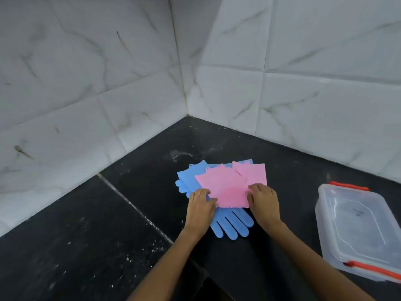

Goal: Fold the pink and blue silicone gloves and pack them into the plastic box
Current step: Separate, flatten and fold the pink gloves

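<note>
both hands sit on the pink gloves [225,183], which lie atop the blue gloves [232,222] on the black counter [86,235], near the tiled corner. left hand [200,204] has fingers curled over the near-left edge of the pink stack, prob pinching it. right hand [263,200] is curled on the near-right edge, fingertips on the pink; looks like a pinch too, tho thumb contact is hard to see.

key relation: the pink pieces lie just ahead of the hands, their scalloped cuff edge facing the person, long axis running away toward the wall & slightly right. so a fold likely goes near edge up & over, away from the body. blue fingers stick out toward the person btwn the wrists, another blue set pokes out left.

plastic box [355,231] w/ red clips sits well apart to the right, lid on by the look of it; right hand is nearer.

hidden: how many pink layers, whether already folded once, and most of the blue pair under the pink. box's right side is cut off by the frame.
</note>
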The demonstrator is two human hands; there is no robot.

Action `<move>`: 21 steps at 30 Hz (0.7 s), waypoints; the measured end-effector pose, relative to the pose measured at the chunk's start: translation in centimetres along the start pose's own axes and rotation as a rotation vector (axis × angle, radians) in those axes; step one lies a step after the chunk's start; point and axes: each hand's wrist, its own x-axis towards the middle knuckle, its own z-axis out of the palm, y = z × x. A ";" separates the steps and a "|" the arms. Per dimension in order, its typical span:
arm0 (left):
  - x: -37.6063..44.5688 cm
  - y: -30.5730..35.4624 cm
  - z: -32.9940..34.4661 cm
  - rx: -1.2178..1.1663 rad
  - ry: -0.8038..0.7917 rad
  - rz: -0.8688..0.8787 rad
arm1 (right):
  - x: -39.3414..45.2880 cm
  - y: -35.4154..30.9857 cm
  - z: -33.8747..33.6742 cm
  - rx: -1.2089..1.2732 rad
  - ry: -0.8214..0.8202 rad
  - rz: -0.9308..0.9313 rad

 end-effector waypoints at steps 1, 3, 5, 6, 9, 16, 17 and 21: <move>0.4 -0.5 0.2 -0.004 -0.007 0.018 | 0.5 0.1 0.2 -0.005 -0.018 0.000; 1.3 -1.4 0.7 -0.026 0.037 0.054 | 1.3 0.1 0.7 -0.004 -0.035 -0.006; 2.0 -2.1 1.3 -0.035 0.056 0.076 | 1.7 0.2 0.9 -0.023 -0.076 0.013; 2.2 -2.3 1.6 -0.052 0.052 0.084 | 1.8 0.4 1.2 -0.016 -0.068 0.015; 2.9 -2.6 2.3 -0.082 0.079 0.106 | 2.2 0.6 0.9 0.043 -0.002 0.055; 3.4 -2.4 2.0 -0.170 0.078 0.131 | 3.6 1.9 -1.6 0.030 0.097 0.131; 3.4 -2.3 1.8 -0.173 0.076 0.140 | 3.9 2.5 -2.2 -0.006 0.115 0.154; 3.0 -3.0 1.5 -0.169 0.068 0.099 | 4.7 4.8 -3.9 -0.114 0.128 0.305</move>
